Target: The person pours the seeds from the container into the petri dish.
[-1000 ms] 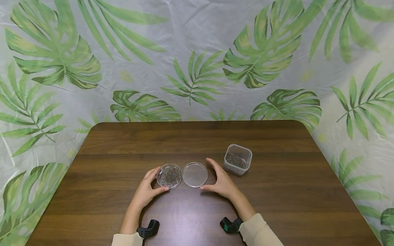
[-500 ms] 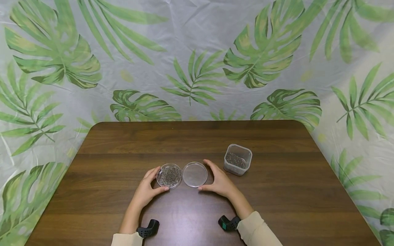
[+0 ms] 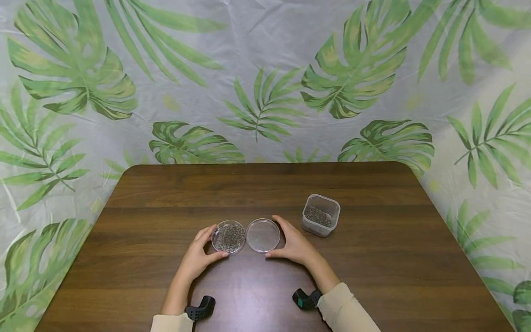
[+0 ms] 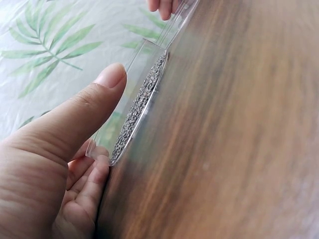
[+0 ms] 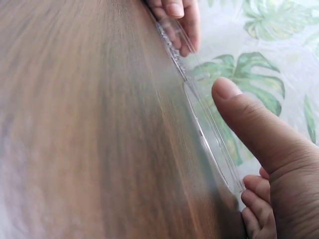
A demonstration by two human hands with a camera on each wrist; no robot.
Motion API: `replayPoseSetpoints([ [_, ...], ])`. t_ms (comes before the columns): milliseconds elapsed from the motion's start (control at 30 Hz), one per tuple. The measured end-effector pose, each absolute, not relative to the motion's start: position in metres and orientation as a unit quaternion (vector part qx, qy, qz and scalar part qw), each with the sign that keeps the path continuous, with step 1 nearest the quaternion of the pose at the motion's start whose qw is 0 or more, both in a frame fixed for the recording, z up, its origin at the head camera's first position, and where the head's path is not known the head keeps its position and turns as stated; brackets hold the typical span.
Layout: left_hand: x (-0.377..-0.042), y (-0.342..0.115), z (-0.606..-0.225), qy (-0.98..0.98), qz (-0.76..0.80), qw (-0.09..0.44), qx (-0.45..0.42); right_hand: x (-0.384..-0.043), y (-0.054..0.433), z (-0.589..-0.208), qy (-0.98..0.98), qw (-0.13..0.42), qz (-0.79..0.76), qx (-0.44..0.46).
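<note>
In the head view a clear round petri dish (image 3: 228, 237) holding a layer of small dark grains stands on the brown table. My left hand (image 3: 202, 254) holds it at the left, fingers at the far left rim and thumb at the near rim. Beside it on the right lies a second shallow clear dish (image 3: 263, 235) without grains, its rim right at the first one's. Around its right side my right hand (image 3: 295, 244) is spread in a C shape. In the right wrist view its fingertips (image 5: 249, 199) are at the dish's end, while the thumb stands just off the rim.
A square clear plastic tub (image 3: 321, 215) partly filled with the same grains stands behind and to the right of my right hand. A leaf-printed cloth (image 3: 265, 83) hangs behind the table's far edge.
My right hand has shifted slightly left, closer around the dish without grains. The left hand, both dishes and the tub have stayed in place.
</note>
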State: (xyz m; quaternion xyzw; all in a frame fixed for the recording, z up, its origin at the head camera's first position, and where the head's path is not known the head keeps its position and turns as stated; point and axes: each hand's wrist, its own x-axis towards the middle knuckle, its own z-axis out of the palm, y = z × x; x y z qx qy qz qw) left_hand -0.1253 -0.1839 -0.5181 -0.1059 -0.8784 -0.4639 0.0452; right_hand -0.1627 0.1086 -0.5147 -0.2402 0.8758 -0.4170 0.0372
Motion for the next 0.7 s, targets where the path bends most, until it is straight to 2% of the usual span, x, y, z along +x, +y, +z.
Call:
replayPoseSetpoints([
  [700,-0.1242,-0.1829,-0.5152,-0.877,-0.466,0.048,-0.110,-0.1605,0.1034,-0.5143,0.882,0.017,-0.402,-0.246],
])
